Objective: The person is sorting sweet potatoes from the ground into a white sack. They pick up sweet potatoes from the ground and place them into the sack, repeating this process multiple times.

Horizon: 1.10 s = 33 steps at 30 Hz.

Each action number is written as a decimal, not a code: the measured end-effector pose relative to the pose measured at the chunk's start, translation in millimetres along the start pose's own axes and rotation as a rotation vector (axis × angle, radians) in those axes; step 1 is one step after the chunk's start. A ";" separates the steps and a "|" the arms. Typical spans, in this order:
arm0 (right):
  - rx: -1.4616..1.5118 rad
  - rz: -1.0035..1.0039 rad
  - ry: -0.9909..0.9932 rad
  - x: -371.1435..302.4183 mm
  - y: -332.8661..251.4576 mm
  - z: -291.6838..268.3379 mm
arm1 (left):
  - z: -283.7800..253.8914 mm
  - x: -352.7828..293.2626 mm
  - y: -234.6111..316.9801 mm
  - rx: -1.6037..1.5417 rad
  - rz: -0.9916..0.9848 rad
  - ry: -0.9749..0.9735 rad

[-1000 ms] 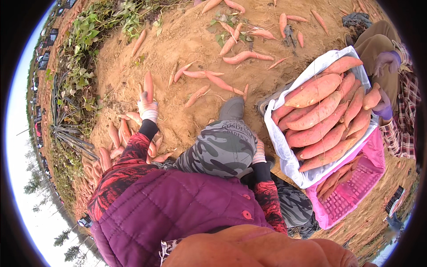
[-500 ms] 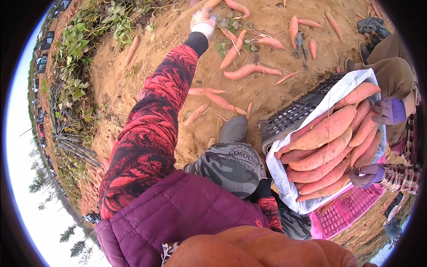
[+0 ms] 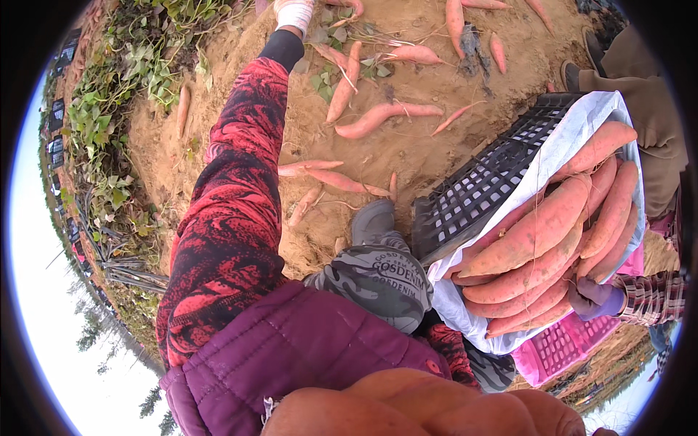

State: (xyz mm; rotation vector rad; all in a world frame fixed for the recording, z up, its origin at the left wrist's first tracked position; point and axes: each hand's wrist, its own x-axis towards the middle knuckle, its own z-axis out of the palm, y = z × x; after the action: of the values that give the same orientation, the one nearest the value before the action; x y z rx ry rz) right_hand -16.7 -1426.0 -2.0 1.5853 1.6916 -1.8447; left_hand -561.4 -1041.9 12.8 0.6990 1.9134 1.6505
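Note:
My left hand (image 3: 294, 13), in a white glove, reaches far forward to the top edge of the view, which cuts off its fingers. Whether it grips anything does not show. Just to its right lies a curved sweet potato (image 3: 349, 10). Behind the wrist, another sweet potato (image 3: 345, 81) rests on the soil among leaves and thin roots. Of my right arm only a bit of red-and-black sleeve (image 3: 452, 350) shows beside my knee; the right hand is out of sight.
A black crate (image 3: 488, 182) with a white liner (image 3: 445, 301), heaped with sweet potatoes (image 3: 534, 232), stands at right. A co-worker's gloved hand (image 3: 598, 298) touches it. Below is a pink crate (image 3: 563, 345). More sweet potatoes (image 3: 389, 118) lie ahead; green vines (image 3: 109, 109) spread at left.
My left hand has gone farther forward, to the picture's top edge. The view has shifted, so the ground things sit higher and more left. One of the co-worker's two hands no longer shows.

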 end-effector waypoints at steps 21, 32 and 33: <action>0.020 -0.283 0.106 -15.1 -99.6 -14.1 | -132.7 -177.5 101.9 -0.497 -0.155 -0.699; -0.523 -1.341 0.661 -108.8 -339.4 -47.3 | -265.0 -324.3 203.2 -0.410 -0.498 -0.685; -0.592 -1.210 0.426 -119.7 -344.6 -44.5 | -267.4 -339.9 223.4 -0.284 -0.411 -0.864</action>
State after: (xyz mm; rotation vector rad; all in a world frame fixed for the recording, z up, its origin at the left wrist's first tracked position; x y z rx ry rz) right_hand -189.1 -1333.5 309.0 0.6980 3.4267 -0.9829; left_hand -481.0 -1437.5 284.9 0.6853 1.0819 1.0646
